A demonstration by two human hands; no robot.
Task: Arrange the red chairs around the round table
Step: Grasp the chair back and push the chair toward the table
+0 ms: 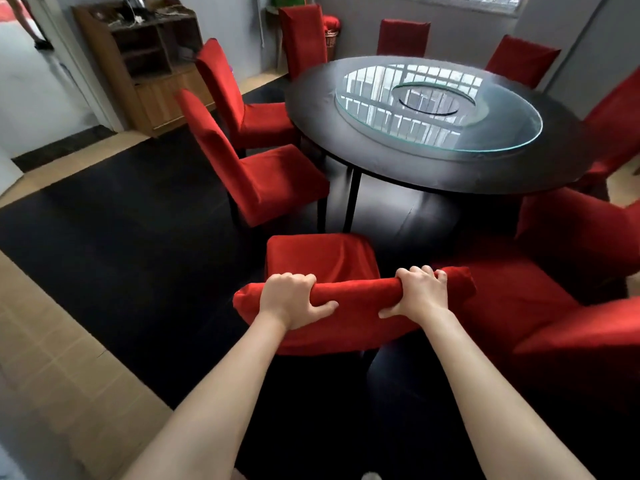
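Observation:
A red-covered chair (322,261) stands right in front of me, a short way from the near edge of the round black table (415,174). My left hand (292,297) grips the top of its backrest on the left, and my right hand (420,294) grips the same top edge on the right. A glass turntable (485,133) lies on the table. Several more red chairs ring the table: two on the left (266,181) (242,105), three at the far side (301,36) (403,38) (523,58), and others on the right (540,271).
A wooden shelf cabinet (149,60) stands against the wall at the far left beside a doorway, where a person's legs (27,22) show. A dark carpet (121,220) covers the floor under the table, with tan tiles (52,358) around it.

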